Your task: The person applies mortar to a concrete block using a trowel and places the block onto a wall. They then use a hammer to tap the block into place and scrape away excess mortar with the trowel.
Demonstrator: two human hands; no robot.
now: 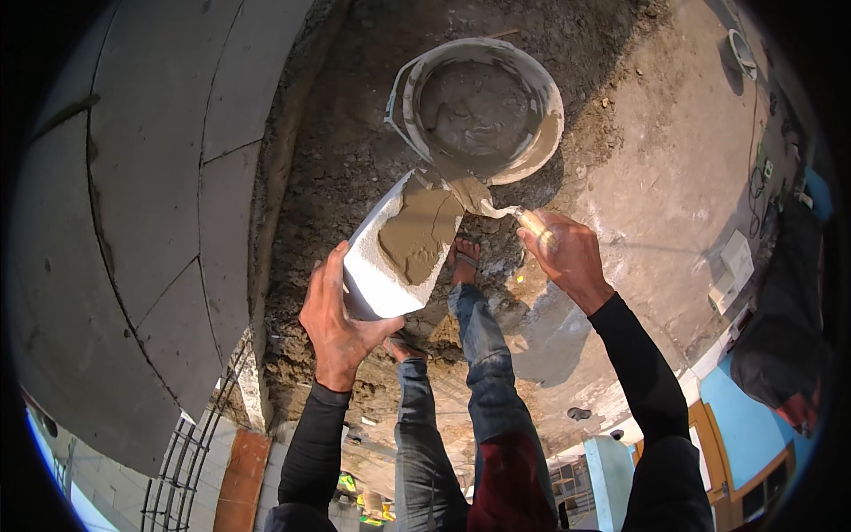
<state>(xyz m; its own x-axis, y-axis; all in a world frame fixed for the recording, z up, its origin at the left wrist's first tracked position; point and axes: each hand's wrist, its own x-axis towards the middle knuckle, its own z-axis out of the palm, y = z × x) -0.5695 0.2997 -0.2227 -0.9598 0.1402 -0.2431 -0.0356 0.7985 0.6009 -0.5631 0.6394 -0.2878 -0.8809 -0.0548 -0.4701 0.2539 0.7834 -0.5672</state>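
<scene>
My left hand (335, 319) grips a white lightweight concrete block (365, 275) by its near left end, thumb beneath and fingers along the side. Wet grey mortar (409, 235) coats much of the block's upper face, with a crack-like line across it. In my right hand (572, 257) is the wooden handle of a trowel (495, 211), its blade smeared with mortar at the block's far right corner. Just beyond stands a round bucket (551, 133) with mortar (479, 111) inside and its handle hanging over the left side.
A grey block wall (151, 177) with visible joints rises on the left. Rough soil (332, 133) runs along its foot. Steel rebar (191, 461) stands at lower left. My sandalled foot (464, 257) is below the bucket. A small pail (740, 53) sits far right, near a cable (758, 182).
</scene>
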